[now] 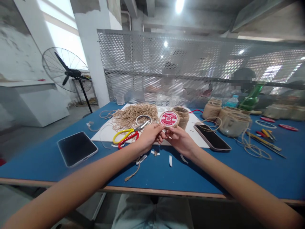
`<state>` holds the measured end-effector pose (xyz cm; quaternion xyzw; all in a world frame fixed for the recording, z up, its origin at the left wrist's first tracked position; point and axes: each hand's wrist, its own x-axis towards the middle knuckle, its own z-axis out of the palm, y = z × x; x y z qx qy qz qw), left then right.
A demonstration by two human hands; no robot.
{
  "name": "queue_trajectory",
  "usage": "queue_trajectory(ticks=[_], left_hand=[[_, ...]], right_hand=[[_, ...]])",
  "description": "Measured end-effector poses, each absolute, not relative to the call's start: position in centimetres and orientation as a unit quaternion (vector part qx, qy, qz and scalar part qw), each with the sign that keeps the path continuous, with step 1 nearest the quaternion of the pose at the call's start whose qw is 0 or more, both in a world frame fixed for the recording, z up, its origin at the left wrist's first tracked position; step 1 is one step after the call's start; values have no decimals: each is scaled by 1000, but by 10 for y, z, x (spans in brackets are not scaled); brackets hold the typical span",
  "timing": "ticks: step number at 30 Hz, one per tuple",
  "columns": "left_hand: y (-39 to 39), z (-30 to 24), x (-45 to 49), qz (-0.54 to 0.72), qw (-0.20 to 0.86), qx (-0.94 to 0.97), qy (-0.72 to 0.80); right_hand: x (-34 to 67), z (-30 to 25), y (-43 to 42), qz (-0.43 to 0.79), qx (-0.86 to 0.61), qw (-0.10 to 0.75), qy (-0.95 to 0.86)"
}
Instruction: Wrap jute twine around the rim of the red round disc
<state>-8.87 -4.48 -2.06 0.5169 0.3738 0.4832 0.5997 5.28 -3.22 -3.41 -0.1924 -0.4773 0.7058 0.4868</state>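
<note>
Disc (168,118), red and white on its face, is held above the white sheet (197,140), in front of a twine-wrapped jar (184,120). Its lower edge is grasped by the left hand (153,134) and the right hand (179,137) together. A light, even pinch at the rim would serve best, with the printed face left uncovered; care is also called for around the scissors (136,129), by which the left hand is closely neighboured. Behind the disc, the jar's mouth is turned upward, but its contents cannot be made out. At the right, more wrapped jars (232,125) are grouped (whether anything is held in them cannot be told), and a green bottle (250,98) is seen tilted behind them.
</note>
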Motion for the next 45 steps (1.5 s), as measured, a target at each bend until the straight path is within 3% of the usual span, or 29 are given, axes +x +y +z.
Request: queue_trajectory(ticks=[11,26,42,45], left_hand=[[-44,-26,-86,490,580,536,369],[-35,-23,-95,624,557,443,322],[-16,-23,-106,596,606,400,343],[-9,-22,-110,598,557,448,363]], right_hand=[[52,-37,-28,593,-228,554,-538],[54,-37,-25,591,-249,553,-532],[57,-31,-28,569,-256,576,-528],[57,-28,-28,569,-257,581,-521]])
